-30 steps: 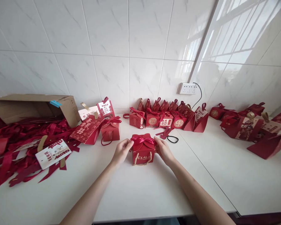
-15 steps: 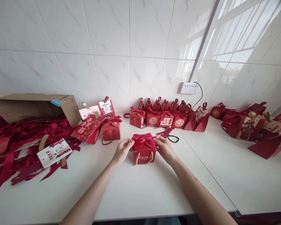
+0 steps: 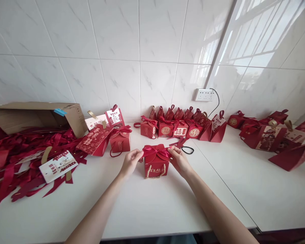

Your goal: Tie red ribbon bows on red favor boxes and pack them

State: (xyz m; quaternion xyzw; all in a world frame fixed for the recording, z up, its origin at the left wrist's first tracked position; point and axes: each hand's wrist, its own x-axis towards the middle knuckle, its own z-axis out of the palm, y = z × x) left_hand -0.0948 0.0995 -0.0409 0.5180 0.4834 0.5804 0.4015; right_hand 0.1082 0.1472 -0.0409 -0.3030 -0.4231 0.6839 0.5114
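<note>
A small red gift box [image 3: 156, 164] stands upright on the white table, with gold lettering and a twisted cream rope handle [image 3: 155, 175] on its front. Across its scalloped top runs a dark pink ribbon [image 3: 156, 149] tied in a bow. My left hand [image 3: 130, 162] pinches the ribbon's left side between thumb and fingers, just off the box's left edge. On the other side, my right hand [image 3: 179, 160] pinches the right side of the ribbon. Behind the right hand lie a black cord loop [image 3: 188, 150] and some red ribbon scraps.
Several finished red boxes [image 3: 174, 127] line the wall beneath a power strip [image 3: 203, 95]. At left, a cardboard carton [image 3: 77, 117] lies behind heaped red ribbons [image 3: 40, 169] and a printed tag [image 3: 58, 166]. More red boxes [image 3: 264, 137] stand at right. A seam crosses the table.
My left hand has shifted slightly left and outward, drawing the ribbon's left side away from the box. The right hand and the box have barely moved.
</note>
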